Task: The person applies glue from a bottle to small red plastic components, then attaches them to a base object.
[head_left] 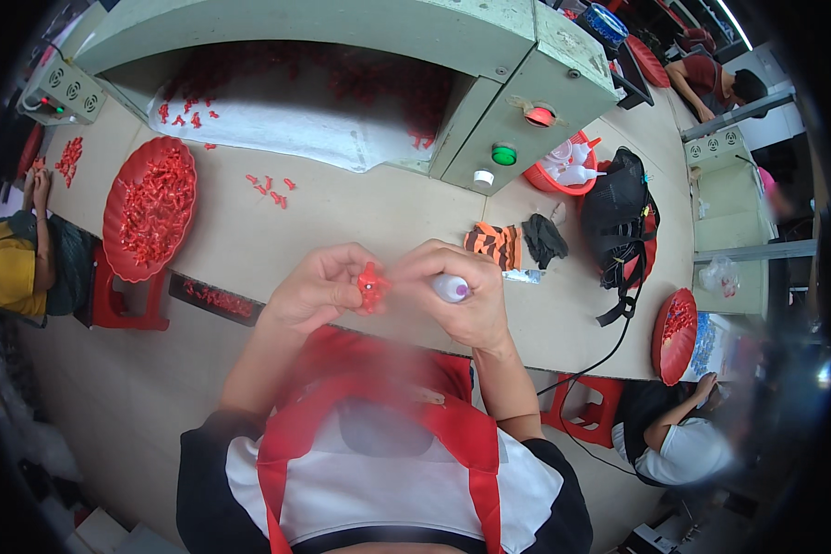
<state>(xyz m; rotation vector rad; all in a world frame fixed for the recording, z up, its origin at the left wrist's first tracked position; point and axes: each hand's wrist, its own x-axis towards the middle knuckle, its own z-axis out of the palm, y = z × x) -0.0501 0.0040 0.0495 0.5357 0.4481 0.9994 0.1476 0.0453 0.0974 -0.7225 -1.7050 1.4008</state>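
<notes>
In front of my chest, over the table's near edge, my left hand (316, 291) pinches a small red plastic figure (370, 291) between thumb and fingers. A tiny light spot shows on the figure's middle. Close by on the right, my right hand (480, 300) is closed around a small white squeeze bottle (451, 288) with a purplish end. Its forefinger and thumb reach toward the figure and are blurred; whether they touch it I cannot tell. Several loose red pieces (270, 189) lie on the table beyond my left hand.
A scalloped red tray (190, 212) heaped with red pieces stands left. Ahead is a pale green machine (489, 120) with buttons and red pieces inside its opening. At right are a striped cloth (494, 245), a red basket of bottles (540, 175) and a black bag (614, 217). Co-workers sit both sides.
</notes>
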